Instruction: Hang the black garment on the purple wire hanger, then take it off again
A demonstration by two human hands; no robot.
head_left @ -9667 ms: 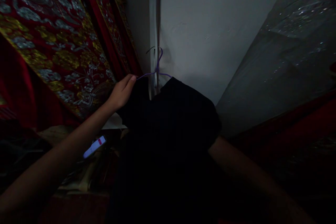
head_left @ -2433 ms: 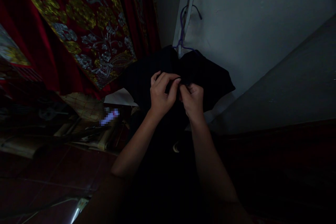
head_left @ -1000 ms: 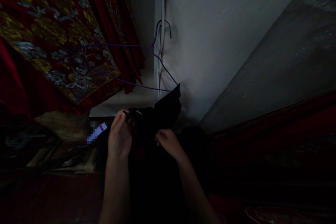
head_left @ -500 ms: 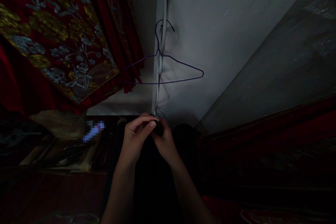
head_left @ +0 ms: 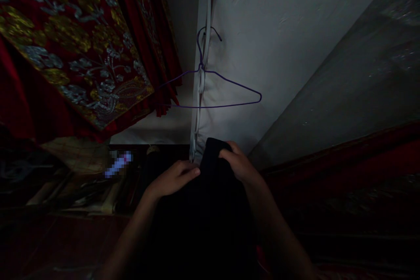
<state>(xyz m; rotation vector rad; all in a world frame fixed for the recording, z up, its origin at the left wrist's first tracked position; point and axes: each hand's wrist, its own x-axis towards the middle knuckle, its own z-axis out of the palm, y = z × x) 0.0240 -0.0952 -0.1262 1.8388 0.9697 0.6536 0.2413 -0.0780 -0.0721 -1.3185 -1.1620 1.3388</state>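
Both hands are at a dark, nearly black piece of cloth (head_left: 213, 162), perhaps a garment; its outline is lost in the shadow. My right hand (head_left: 238, 162) grips the raised upper edge, with the thumb on the near side and the fingers partly behind it. Lower and to the left, my left hand (head_left: 179, 177) pinches the cloth between its thumb and fingers. Above the hands, a thin purple wire hanger (head_left: 229, 106) hangs bare by its hook in front of the wall.
A red cloth with gold and silver embroidery (head_left: 108, 52) hangs at upper left and overlaps the hanger's left end. White cords (head_left: 207, 17) run down the wall corner (head_left: 278, 30). Dim, cluttered items and a pixelated patch lie at lower left. More red cloth (head_left: 361, 162) is at right.
My hands were close together around a dark bunched bit. They have moved apart, the right one up and to the right, lifting an edge of dark cloth into sight; the left has dropped slightly.
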